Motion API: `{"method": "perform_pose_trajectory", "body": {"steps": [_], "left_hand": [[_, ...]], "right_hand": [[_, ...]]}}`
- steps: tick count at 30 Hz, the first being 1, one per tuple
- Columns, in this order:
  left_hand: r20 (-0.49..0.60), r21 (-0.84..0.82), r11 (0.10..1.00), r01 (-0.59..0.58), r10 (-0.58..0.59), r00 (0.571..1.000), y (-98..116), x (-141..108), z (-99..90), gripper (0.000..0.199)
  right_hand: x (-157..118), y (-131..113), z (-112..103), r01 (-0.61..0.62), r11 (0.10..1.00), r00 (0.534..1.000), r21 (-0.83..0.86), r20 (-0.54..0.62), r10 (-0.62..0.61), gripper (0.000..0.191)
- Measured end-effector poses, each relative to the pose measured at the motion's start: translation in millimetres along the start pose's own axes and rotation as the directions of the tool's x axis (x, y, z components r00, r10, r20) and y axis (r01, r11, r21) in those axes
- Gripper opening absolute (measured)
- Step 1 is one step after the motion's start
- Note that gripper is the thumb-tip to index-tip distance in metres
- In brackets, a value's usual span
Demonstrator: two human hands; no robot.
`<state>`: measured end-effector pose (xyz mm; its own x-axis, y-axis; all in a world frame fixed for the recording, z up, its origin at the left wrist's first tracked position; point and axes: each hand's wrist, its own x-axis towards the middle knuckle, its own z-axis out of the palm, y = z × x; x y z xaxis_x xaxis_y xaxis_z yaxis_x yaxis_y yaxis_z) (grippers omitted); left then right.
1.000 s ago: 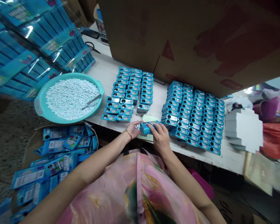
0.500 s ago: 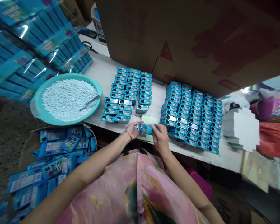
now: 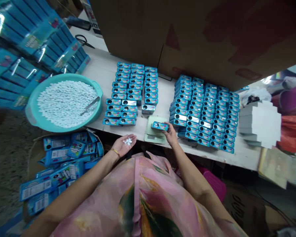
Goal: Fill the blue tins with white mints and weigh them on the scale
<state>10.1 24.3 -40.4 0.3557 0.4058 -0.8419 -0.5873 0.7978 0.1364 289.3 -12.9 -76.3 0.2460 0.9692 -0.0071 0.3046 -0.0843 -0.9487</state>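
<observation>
My left hand (image 3: 124, 145) is palm up in front of the table edge, slightly cupped, and a small heap of white candies (image 3: 127, 141) rests on its palm. With the fingers of my right hand (image 3: 171, 133) I grip the right end of a blue candy tin (image 3: 160, 126). The tin is over the pale green scale (image 3: 150, 136), seemingly on its plate, with a dark round opening on its top. Several rows of similar blue tins (image 3: 128, 87) stand left of the scale. A larger block of tins (image 3: 202, 115) stands close to the right of my right hand.
A turquoise basin (image 3: 31, 116) of white candies with a metal scoop (image 3: 90, 106) is at the left. Below it a carton holds loose blue packets (image 3: 61, 164). Scissors (image 3: 84, 41) lie at the back. A large cardboard box (image 3: 138, 39) borders the table, and white card pieces (image 3: 261, 123) stand right.
My hands have moved apart. The left drew back leftward from the tin with candies in its palm; the right turned the tin and brought it over the scale.
</observation>
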Motion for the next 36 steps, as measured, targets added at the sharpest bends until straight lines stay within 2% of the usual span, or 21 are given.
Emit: {"method": "perform_pose_trajectory", "body": {"steps": [3, 6, 7, 9, 12, 14, 16, 21, 27, 31, 36], "left_hand": [[0.032, 0.015, 1.0, 0.0, 0.0, 1.0, 1, -6, -7.3, 0.021], [0.084, 0.071, 0.997, 0.013, -0.019, 0.996, -3, -10, -5.6, 0.025], [0.105, 0.101, 0.995, 0.024, -0.035, 0.994, -5, -12, -3.2, 0.026], [0.145, 0.167, 0.984, 0.057, -0.082, 0.986, -11, -14, 2.8, 0.03], [0.194, 0.254, 0.959, 0.129, -0.181, 0.964, -21, -16, 9.3, 0.035], [0.228, 0.297, 0.939, 0.172, -0.245, 0.942, -26, -16, 8.8, 0.038], [0.247, 0.324, 0.927, 0.189, -0.276, 0.929, -27, -15, 4.4, 0.04], [0.258, 0.355, 0.921, 0.164, -0.265, 0.929, -23, -16, -8.2, 0.04], [0.269, 0.383, 0.914, 0.133, -0.249, 0.93, -20, -21, -7.8, 0.037], [0.267, 0.377, 0.918, 0.123, -0.235, 0.934, -20, -22, -8.2, 0.035], [0.275, 0.373, 0.919, 0.123, -0.236, 0.932, -20, -18, -12.7, 0.033]], "right_hand": [[-19, -13, -21, 0.015, 0.994, 0.999, -0.106, -0.028, -0.018, 0.059], [-45, -36, -25, 0.013, 0.966, 0.998, -0.258, -0.063, -0.03, 0.034], [-52, -46, -19, 0.034, 0.957, 0.999, -0.289, -0.018, -0.041, 0.027], [-62, -67, 3, 0.131, 0.947, 0.981, -0.294, 0.177, -0.081, 0.021], [-63, -91, 43, 0.315, 0.901, 0.863, -0.3, 0.485, -0.14, 0.024], [-59, -98, 62, 0.382, 0.849, 0.797, -0.367, 0.595, -0.101, 0.027], [-55, -100, 72, 0.42, 0.795, 0.759, -0.437, 0.65, -0.043, 0.024], [-54, -100, 76, 0.536, 0.711, 0.695, -0.455, 0.716, -0.065, 0.019], [-52, -108, 85, 0.594, 0.646, 0.674, -0.479, 0.735, -0.075, 0.013], [-51, -109, 84, 0.589, 0.669, 0.662, -0.453, 0.745, -0.079, 0.014], [-53, -103, 79, 0.519, 0.747, 0.696, -0.415, 0.713, -0.088, 0.017]]}}
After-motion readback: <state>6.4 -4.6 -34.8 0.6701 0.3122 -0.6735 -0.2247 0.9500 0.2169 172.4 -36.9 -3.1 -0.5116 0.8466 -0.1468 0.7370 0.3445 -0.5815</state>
